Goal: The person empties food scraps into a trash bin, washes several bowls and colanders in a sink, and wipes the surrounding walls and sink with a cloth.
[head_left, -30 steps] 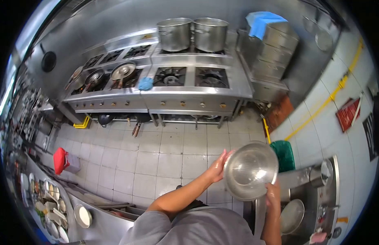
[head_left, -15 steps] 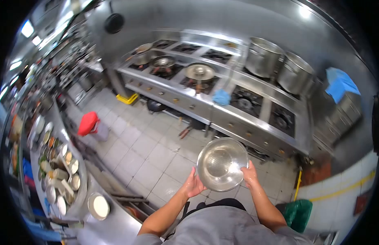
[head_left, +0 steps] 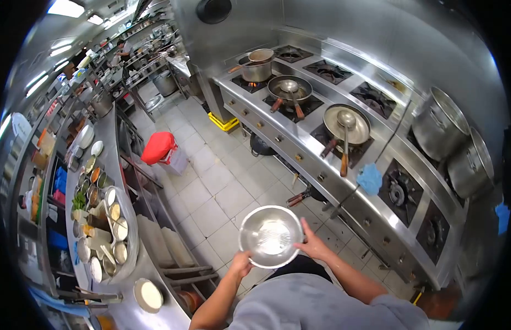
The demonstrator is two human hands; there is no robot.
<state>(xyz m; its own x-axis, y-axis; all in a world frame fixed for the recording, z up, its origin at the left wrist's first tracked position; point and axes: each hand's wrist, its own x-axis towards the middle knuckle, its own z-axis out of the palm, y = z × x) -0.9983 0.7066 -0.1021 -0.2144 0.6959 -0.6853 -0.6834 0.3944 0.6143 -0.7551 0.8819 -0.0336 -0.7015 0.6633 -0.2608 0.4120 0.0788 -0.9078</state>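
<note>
A round metal bowl [head_left: 271, 236] is held in front of my body, its inside facing up toward me. My left hand [head_left: 241, 264] grips the lower left of its rim. At the right side of the rim, my right hand [head_left: 315, 245] also has hold of it. The inside of the bowl is shiny, and I make out no food in it. Below it are the tiled floor and the front of my shirt.
A long stove [head_left: 332, 181] on the right carries pans with ladles, a pot [head_left: 256, 69] and tall stockpots [head_left: 440, 124]. On the left counter [head_left: 123, 297] stand several ingredient containers and a bowl of white contents [head_left: 149, 296]. A red-topped bin [head_left: 160, 149] is on the floor.
My view has swung left along the kitchen. The left hand, open beside the bowl before, now grips its rim. The bowl has turned to face me and come closer to my body.
</note>
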